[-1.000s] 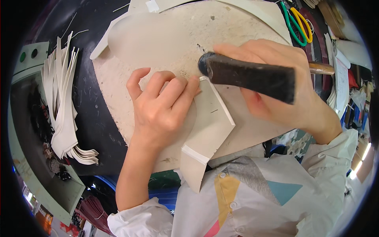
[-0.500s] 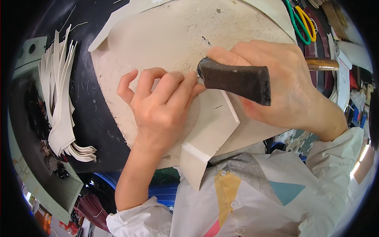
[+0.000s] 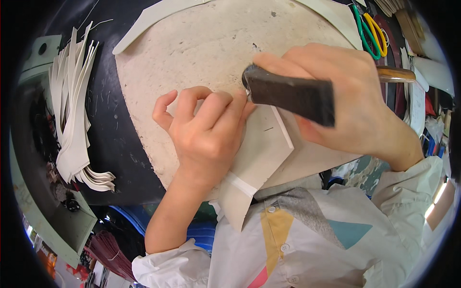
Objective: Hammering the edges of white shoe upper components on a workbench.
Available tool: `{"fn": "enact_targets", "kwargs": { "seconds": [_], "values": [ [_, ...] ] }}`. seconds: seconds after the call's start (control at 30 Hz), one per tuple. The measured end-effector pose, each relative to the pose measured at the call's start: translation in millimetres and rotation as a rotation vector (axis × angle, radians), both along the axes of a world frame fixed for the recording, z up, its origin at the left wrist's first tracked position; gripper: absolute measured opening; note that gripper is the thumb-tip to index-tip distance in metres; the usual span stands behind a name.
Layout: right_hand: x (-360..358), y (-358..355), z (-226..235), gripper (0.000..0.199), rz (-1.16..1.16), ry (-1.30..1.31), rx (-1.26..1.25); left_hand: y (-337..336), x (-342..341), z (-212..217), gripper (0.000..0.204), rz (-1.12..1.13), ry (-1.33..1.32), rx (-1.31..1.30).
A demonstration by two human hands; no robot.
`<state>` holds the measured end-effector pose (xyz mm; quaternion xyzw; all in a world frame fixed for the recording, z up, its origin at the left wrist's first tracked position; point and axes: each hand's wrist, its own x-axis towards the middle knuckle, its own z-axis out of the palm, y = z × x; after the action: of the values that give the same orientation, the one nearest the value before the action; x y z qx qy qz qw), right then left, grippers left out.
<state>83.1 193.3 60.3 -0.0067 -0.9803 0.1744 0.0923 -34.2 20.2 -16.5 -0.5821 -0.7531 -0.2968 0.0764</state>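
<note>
My right hand (image 3: 345, 91) is wrapped round a hammer with a dark, worn head (image 3: 293, 96) and a wooden handle (image 3: 396, 74). The narrow end of the head is down at the tips of my left fingers. My left hand (image 3: 209, 127) has its fingers bent, with the index finger and thumb pressed on the top edge of a cream, leather-like piece (image 3: 261, 139). That piece has a folded strip along its right edge and a white band near its lower end. It hangs over the board's near edge toward my shirt; its top lies hidden under the hand and hammer.
Beneath the work lies a pale, scuffed board (image 3: 192, 57) on a black table (image 3: 129, 144). Curved cream strips (image 3: 149, 24) rest along its far edge. At left is a bundle of cream strips (image 3: 74, 120), beside a grey metal tray (image 3: 79, 230). Green- and yellow-handled scissors (image 3: 367, 36) lie far right.
My left hand has shifted a little to the right along with the board in view. The hammer head has tilted slightly, its narrow end still by my left fingertips.
</note>
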Motion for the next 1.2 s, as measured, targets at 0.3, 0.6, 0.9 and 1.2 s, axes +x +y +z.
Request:
{"fn": "enact_targets", "kwargs": {
  "seconds": [0.3,0.6,0.9,1.2],
  "values": [
    [2.4,-5.7,-3.3,0.048,0.008,-0.012,-0.002,-2.7,6.4,3.3,0.02,0.028,0.085,-0.032],
    [2.4,-5.0,-6.2,0.047,0.036,-0.004,0.017,-5.0,6.9,5.4,0.019,0.002,0.111,-0.046],
    [2.4,-0.7,-5.5,0.047,0.053,0.059,-0.014,-4.8,21.7,-3.6,0.018,0.093,-0.038,0.04],
    [-0.3,-4.6,1.1,0.042,0.07,0.062,0.062,-6.3,20.5,7.0,0.016,0.051,-0.018,-0.025]
  ]
}}
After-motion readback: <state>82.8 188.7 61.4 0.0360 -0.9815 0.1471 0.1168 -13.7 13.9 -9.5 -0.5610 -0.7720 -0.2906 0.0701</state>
